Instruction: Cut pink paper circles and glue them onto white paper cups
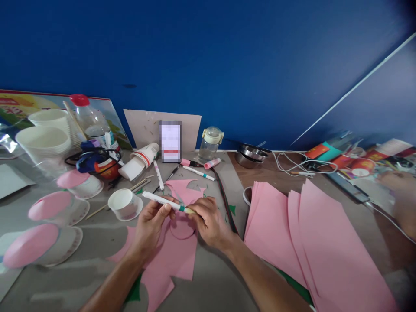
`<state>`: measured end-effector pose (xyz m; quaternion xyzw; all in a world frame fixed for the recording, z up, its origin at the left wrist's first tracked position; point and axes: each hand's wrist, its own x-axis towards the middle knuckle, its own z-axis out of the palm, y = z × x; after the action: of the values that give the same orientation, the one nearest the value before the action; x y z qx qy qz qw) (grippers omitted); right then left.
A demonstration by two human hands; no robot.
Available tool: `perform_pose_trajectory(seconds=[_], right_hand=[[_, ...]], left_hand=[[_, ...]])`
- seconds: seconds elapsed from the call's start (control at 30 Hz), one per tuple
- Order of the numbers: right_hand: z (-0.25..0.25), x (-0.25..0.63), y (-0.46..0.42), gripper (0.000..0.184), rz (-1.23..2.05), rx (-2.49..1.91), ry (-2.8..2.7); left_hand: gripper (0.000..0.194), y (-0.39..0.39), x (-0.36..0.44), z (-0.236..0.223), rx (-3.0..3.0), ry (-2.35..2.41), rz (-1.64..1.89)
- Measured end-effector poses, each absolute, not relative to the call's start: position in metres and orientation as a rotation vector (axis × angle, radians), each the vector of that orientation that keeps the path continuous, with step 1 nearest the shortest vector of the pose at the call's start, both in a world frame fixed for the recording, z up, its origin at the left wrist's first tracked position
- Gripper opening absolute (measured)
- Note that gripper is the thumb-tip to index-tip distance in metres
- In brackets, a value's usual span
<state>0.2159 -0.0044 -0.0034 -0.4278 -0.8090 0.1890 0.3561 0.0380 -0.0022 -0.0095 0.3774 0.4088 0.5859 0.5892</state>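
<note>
My left hand [155, 220] is closed around the white barrel of a marker pen [162, 199] with a teal band. The fingers of my right hand [208, 220] pinch the pale yellowish end of the same pen. Beneath both hands lies a pink sheet [182, 260] with cut edges, and a pink disc [182, 226] rests on it. Pink scraps [180, 186] lie just beyond the hands. A white paper cup [125, 204] stands to the left of my left hand. Whether the pen's tip is bare is hidden by my right fingers.
Paper cups topped with pink discs [50, 206] line the left side, near stacked cups [45, 138] and a red-capped bottle [91, 117]. Pink sheets [269, 216] are piled at right. A phone [170, 142], a lidded jar [210, 145] and metal bowls [250, 156] stand at the back.
</note>
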Motion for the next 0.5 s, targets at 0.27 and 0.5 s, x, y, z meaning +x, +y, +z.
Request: perform_pose_trajectory(seconds=[0.27,0.5], right_hand=[[-0.0062,0.2134,-0.0060,0.014,0.490,-1.110,-2.015],[-0.0051,0.2110,-0.0086,0.012,0.381,-1.106,-2.006]], left_hand=[[0.018,-0.0048,0.0401,-0.0086,0.821,0.957,1.412],[0.018,-0.0050,0.0422,-0.0076,0.792,0.938,1.387]])
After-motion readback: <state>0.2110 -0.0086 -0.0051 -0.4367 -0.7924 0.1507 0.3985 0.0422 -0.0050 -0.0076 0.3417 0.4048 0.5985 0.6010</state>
